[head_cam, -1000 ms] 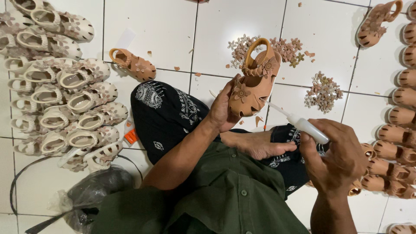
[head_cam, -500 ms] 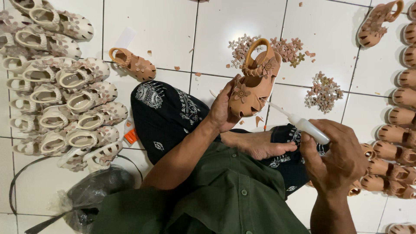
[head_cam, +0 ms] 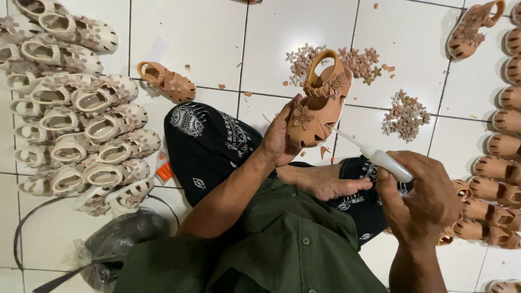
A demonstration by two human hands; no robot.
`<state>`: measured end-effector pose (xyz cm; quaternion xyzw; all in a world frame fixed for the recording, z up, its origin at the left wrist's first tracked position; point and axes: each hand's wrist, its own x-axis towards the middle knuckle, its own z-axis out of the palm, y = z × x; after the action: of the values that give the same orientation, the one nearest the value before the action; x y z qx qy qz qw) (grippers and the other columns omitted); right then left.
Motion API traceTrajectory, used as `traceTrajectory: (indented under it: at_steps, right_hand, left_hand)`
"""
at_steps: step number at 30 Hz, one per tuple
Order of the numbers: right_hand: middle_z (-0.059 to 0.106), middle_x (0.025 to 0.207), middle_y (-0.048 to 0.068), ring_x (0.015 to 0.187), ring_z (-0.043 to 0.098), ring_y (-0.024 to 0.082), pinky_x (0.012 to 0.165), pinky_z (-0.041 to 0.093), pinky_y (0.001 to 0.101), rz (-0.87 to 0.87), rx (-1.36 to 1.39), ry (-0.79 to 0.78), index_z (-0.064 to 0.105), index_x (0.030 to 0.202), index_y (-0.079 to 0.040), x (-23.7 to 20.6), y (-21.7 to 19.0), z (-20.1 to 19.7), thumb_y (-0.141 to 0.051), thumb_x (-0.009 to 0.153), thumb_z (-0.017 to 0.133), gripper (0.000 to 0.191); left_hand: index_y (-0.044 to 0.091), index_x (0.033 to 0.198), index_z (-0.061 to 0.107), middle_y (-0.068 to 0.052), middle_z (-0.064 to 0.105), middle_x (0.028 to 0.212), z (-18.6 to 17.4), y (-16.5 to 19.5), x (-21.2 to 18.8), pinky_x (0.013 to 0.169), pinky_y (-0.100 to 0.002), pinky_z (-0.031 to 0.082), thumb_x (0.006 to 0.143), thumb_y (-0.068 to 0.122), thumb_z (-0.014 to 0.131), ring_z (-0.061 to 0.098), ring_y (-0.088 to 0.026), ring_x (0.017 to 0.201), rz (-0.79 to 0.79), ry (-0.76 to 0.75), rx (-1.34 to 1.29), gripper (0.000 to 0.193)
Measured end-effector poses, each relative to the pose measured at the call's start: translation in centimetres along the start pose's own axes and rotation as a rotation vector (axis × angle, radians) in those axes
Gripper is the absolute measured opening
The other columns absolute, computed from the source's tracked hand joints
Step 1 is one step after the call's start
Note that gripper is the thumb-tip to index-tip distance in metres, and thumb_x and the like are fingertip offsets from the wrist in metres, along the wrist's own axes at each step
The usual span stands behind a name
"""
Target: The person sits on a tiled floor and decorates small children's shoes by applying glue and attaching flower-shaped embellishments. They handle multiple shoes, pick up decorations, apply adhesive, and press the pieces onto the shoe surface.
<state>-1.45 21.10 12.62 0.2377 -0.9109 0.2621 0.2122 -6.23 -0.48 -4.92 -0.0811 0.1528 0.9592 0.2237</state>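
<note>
My left hand (head_cam: pixel 278 138) holds a small tan child's sandal (head_cam: pixel 319 103) upright above my lap; flower trims sit on its toe and strap. My right hand (head_cam: pixel 426 198) grips a white glue tube (head_cam: pixel 384 160) whose thin nozzle points up-left to the sandal's side. I sit cross-legged on a white tiled floor (head_cam: pixel 201 38) in a green shirt and black patterned trousers, one bare foot (head_cam: pixel 325 182) showing between the hands.
Several cream sandals (head_cam: pixel 81 116) are piled at the left, one tan sandal (head_cam: pixel 167 81) lies apart. Rows of tan sandals (head_cam: pixel 502 130) line the right edge. Heaps of small flower trims (head_cam: pixel 404 115) lie ahead. A dark plastic bag (head_cam: pixel 111 247) sits at lower left.
</note>
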Motion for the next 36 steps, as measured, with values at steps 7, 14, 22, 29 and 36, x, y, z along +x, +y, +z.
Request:
traceTrajectory:
  at_steps: [7,14,22,29,36]
  right_hand:
    - [0.074,0.113,0.017,0.101,0.076,0.027,0.078,0.063,0.0318,-0.052,-0.022,-0.002,0.046,0.141,-0.010,-0.6,0.3,-0.1,0.002,0.106,0.081,0.051]
    - [0.075,0.114,0.017,0.096,0.076,0.026,0.070,0.063,0.0297,-0.077,0.041,0.035,0.040,0.144,-0.017,-1.6,1.8,0.8,-0.002,0.102,0.079,0.060]
    - [0.074,0.115,0.016,0.096,0.076,0.024,0.071,0.065,0.0285,-0.099,0.071,0.037,0.024,0.162,-0.035,-1.7,2.0,0.5,0.000,0.106,0.078,0.085]
    - [0.073,0.115,0.018,0.098,0.076,0.029,0.077,0.066,0.0334,-0.101,-0.004,0.029,0.019,0.167,-0.036,-1.3,1.3,0.3,0.002,0.104,0.079,0.095]
    - [0.073,0.114,0.018,0.100,0.076,0.029,0.079,0.067,0.0332,-0.097,0.047,0.030,0.009,0.170,-0.040,-1.3,1.2,0.4,0.004,0.106,0.078,0.103]
  left_hand:
    - [0.014,0.152,0.043,-0.007,0.055,0.145,-0.6,-0.4,0.1,0.102,-0.043,0.057,0.113,0.045,0.038,0.059,-0.021,0.128,0.006,0.046,-0.041,0.050]
    - [0.012,0.152,0.044,-0.008,0.055,0.146,-1.3,-1.0,0.1,0.109,-0.043,0.052,0.114,0.044,0.038,0.057,-0.022,0.130,0.021,0.036,-0.049,0.050]
    - [0.010,0.149,0.047,-0.008,0.058,0.143,-0.9,-0.7,0.0,0.108,-0.042,0.053,0.114,0.042,0.039,0.058,-0.021,0.129,0.057,0.068,-0.024,0.048]
    - [0.010,0.146,0.051,-0.007,0.060,0.141,-0.4,-0.6,-0.2,0.107,-0.041,0.054,0.114,0.041,0.040,0.060,-0.020,0.126,0.067,0.009,-0.053,0.046]
    - [0.011,0.143,0.055,-0.004,0.062,0.139,-0.7,-0.8,-0.1,0.106,-0.039,0.053,0.114,0.039,0.044,0.061,-0.018,0.125,0.053,0.037,-0.088,0.042]
